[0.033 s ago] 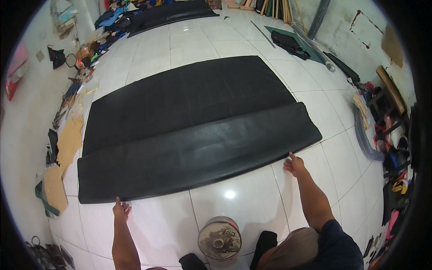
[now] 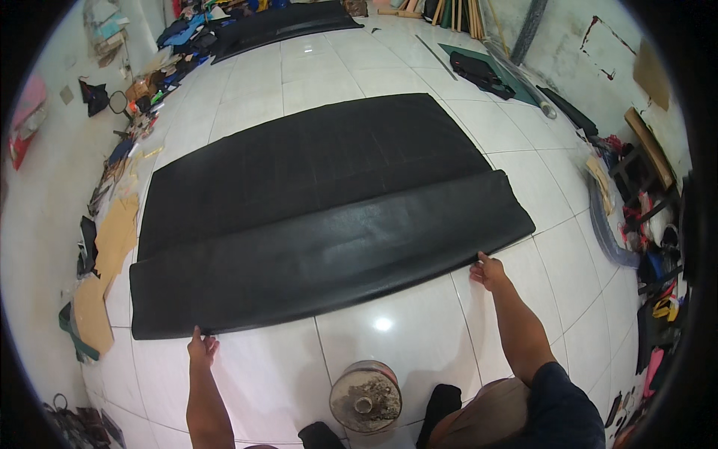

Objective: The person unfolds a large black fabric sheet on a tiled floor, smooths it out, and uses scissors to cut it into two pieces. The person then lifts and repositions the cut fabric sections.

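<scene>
A large sheet of black leather-like material (image 2: 321, 153) lies spread on the floor, its near part folded over into a smooth, slightly glossy flap (image 2: 329, 251). At the flap's near edge, toward the left end, my left hand (image 2: 202, 347) is closed with thumb and fingers at the rim. Further right along that same edge, my right hand (image 2: 488, 272) pinches the material below its right corner. The fingertips under the edge are partly hidden.
Between my feet stands a round, stained metal object (image 2: 365, 396). Cardboard-coloured pieces (image 2: 112, 247) and scraps line the left wall. Another black sheet (image 2: 292, 26) lies at the back. A green mat (image 2: 523, 88) with a black bag-like item and clutter (image 2: 658, 254) are on the right.
</scene>
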{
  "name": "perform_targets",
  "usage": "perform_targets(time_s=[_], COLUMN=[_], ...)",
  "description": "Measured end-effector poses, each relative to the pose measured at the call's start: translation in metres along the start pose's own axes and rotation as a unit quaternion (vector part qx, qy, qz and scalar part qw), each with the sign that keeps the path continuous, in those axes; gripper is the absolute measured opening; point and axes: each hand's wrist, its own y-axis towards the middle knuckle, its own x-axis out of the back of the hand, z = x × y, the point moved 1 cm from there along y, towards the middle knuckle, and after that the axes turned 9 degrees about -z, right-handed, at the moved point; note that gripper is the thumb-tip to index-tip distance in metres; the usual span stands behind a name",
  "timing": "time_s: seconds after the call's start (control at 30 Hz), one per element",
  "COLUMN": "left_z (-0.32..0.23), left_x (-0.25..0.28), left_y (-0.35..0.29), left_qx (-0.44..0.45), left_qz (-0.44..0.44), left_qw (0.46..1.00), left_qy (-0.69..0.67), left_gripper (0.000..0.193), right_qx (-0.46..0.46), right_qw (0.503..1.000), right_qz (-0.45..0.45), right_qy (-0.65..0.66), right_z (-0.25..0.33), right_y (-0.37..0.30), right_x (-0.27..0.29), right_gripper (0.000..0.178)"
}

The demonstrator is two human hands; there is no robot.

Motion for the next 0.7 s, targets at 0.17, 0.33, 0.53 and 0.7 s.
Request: perform_targets(time_s=[0.17,0.33,0.53,0.7], left_z=[-0.016,-0.026,-0.090,-0.164], left_x=[-0.006,-0.007,0.051,-0.043], left_y=[0.018,-0.004,-0.054,-0.088], left_qx=[0.014,-0.049,-0.185,-0.242], left_qz=[-0.023,-0.035,-0.060,-0.060], left_qw=[0.999,0.988,0.969,0.950], left_qy=[-0.044,-0.140,-0.155,-0.190], left_gripper=[0.026,0.009,0.017,0.084], right_qx=[0.019,0.093,0.221,0.262], right_qw=[1.000,0.992,0.974,0.962], right_qz=[-0.008,-0.050,-0.043,-0.084], right_qy=[0.007,0.069,0.020,0.007], right_z=[0.021,0.062,0.136,0.183], right_y=[-0.006,-0.035,-0.127,-0.122], right_x=[-0.036,-0.027,0.007,-0.040], right_gripper=[0.027,0.049,0.069,0.096])
